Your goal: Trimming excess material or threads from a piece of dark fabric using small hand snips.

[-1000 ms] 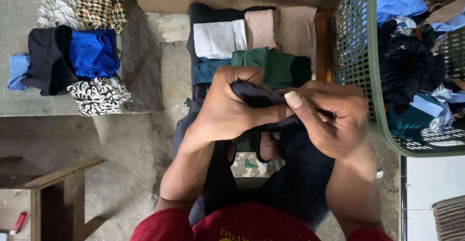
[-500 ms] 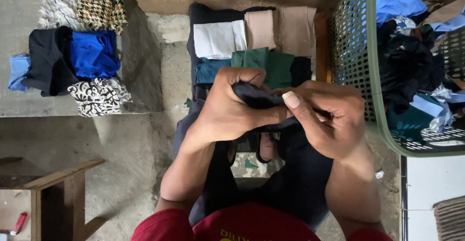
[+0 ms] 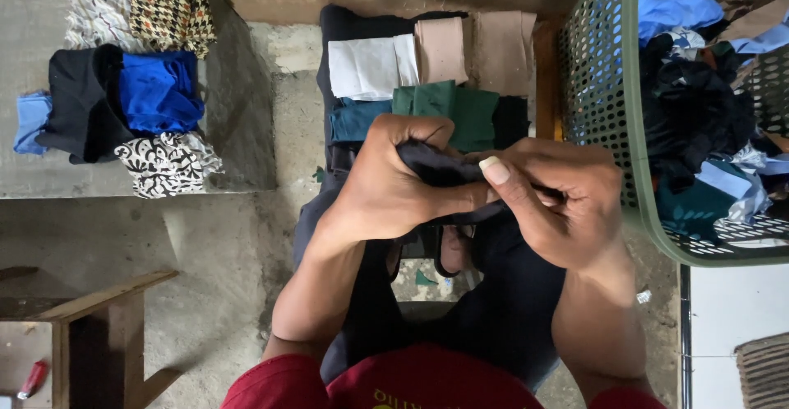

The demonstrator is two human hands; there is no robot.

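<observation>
- Left hand (image 3: 390,183): at frame centre, its fingers curled and pressed tight on the bunched upper edge of a dark navy cloth garment (image 3: 448,170).
- Right hand (image 3: 555,199): just at 3 o'clock of the left hand, touching it; the thumb lies over the same fabric and the other fingers are closed on it.
- Dark navy cloth garment: gathered between the two hands, its loose length hanging toward 6 o'clock over the person's lap.
- Row of folded cloths in white, beige, teal and dark green (image 3: 427,80): at 12 o'clock of the hands, laid side by side.
- Green perforated plastic laundry basket (image 3: 608,105): at 2 o'clock, filled with unfolded blue, black and teal clothing.
- Concrete ledge (image 3: 238,129): at 10 o'clock, carrying a pile of folded black, blue and patterned cloths (image 3: 123,97).
- Wooden stool (image 3: 99,327): at 8 o'clock, on the concrete floor (image 3: 214,244).
</observation>
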